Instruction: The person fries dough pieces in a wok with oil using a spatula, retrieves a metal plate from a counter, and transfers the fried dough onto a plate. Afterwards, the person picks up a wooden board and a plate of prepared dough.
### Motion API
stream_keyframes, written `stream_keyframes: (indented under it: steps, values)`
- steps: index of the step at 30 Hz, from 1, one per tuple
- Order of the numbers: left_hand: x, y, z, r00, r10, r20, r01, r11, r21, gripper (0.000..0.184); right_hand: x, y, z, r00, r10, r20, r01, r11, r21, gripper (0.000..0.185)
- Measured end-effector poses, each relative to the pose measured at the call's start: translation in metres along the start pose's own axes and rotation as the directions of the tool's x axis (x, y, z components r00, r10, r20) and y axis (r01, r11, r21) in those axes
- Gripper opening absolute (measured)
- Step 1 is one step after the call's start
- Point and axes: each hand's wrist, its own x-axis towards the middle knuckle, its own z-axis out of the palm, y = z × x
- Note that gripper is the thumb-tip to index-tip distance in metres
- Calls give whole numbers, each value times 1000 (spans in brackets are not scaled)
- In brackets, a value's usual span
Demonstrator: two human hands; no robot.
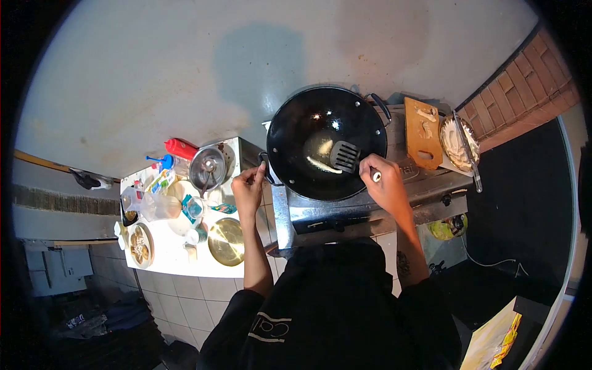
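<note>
A large black wok [299,123] sits on the metal gas stove [320,216]. My left hand [248,185] pinches the wok's left loop handle. In my right hand [382,180] is a slotted spatula [345,156], gripped by its handle, its dark head down inside the wok. Beside that head, a pale strip of food [324,165] lies on the wok's bottom, with a light, shiny patch just above it. Whether the spatula touches the strip, I cannot tell.
Right of the wok, a wooden cutting board [423,139] carries pale scraps, beside a plate of white flour-like stuff [457,148] with a knife across it. At left, a white table [185,266] holds a steel bowl [208,168], a round metal tray [226,241] and a red bottle [180,148].
</note>
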Motion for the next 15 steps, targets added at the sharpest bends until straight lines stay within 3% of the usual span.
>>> stream_keyframes:
  steps: [9,15]
  values:
    - [1,0,-3,995,-75,61,71,995,72,38,-5,-8,12,997,-36,-61,40,997,70,7]
    - [0,-1,1,999,34,-2,-34,999,-9,30,-8,-10,13,998,-22,-51,25,997,73,7]
